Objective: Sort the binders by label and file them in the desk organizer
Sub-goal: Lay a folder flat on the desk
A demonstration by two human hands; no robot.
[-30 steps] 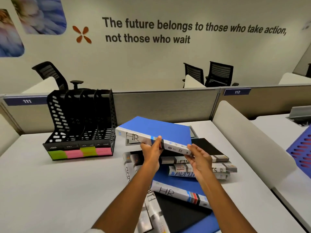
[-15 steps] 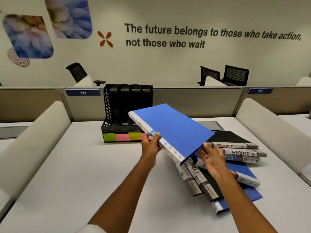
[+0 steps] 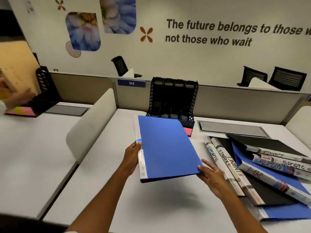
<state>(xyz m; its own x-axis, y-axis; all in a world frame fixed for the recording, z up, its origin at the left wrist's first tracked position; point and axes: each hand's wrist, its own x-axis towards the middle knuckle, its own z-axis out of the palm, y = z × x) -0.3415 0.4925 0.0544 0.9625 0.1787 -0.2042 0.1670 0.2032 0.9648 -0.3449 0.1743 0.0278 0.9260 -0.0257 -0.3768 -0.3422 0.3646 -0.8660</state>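
Note:
I hold a blue binder in the air over the desk, its white spine on the left and its far end reaching to the front of the black desk organizer. My left hand grips the spine. My right hand holds the near right corner from below. The organizer stands upright against the partition, its slots appearing empty, with a pink sticky label showing on its base. To the right lies a heap of binders with spines reading SPORTS, FINANCE, HR and ADMIN.
A curved white divider separates my desk from the left one, where a second black organizer stands and another person's hand holds a tan sheet. A grey cable hatch is set into the desk behind the heap. Office chairs stand beyond the partition.
The blue binder has turned so its spine points away from me and has moved toward the organizer. My view has swung left, putting the binder heap further right.

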